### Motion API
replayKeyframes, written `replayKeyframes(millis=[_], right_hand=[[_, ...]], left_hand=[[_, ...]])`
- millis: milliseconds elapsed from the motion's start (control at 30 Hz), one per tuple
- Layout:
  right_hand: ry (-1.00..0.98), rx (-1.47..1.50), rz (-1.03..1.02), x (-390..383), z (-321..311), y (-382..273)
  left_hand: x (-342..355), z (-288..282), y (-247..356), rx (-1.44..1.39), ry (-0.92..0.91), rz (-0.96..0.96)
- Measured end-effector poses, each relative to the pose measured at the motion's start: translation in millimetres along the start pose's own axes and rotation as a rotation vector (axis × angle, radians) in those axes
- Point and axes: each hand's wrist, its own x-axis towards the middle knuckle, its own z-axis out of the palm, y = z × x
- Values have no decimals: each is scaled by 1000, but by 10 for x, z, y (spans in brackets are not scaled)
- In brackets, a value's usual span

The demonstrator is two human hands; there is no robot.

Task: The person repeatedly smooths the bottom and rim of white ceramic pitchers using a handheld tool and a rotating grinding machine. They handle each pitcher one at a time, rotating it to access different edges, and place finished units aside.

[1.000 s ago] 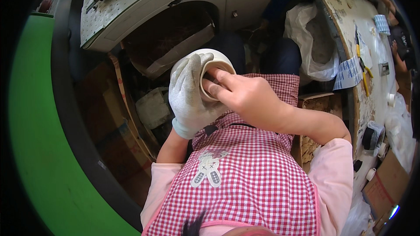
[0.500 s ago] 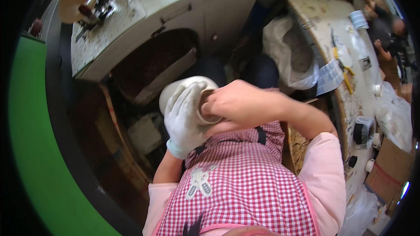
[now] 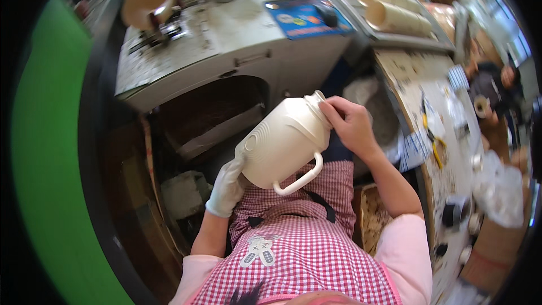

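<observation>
A cream-white jug (image 3: 275, 144) with a side handle and ringed relief lies tilted across my lap, over the red checked apron, its neck to the upper right. My left hand (image 3: 226, 188), in a pale knitted glove, grips it at the base, its fingers partly hidden behind it. My bare right hand (image 3: 349, 125) holds the jug's neck at the rim, thumb and fingers closed round it.
The white cabinet (image 3: 186, 68) holds a metal fixture, cups and a blue mat (image 3: 296, 18). Cream tubes (image 3: 395, 20) lie behind. The right-hand bench (image 3: 395, 68) carries yellow-handled pliers (image 3: 435, 149) and plastic bags. A co-worker (image 3: 488, 87) is at the right edge.
My right fingers have come out of the opening and now grip the neck. The jug has turned sideways, showing its handle, and my left hand has moved to its base. The view has tilted upward.
</observation>
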Motion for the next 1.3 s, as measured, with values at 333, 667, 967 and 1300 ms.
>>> replayKeyframes(millis=[333,667,967,1300], right_hand=[[-210,-553,-479,2816,1211,-1155],[44,-4,-359,4546,1863,-1266],[587,-8,321,3488,-2193,1152],[673,-743,352,3362,-2873,2237]], left_hand=[[188,-160,-215,-433,-264,-169],[406,-87,-537,-373,-350,-355],[985,-128,-884,-503,-454,-459],[1249,45,-1083,-378,-375,-558]])
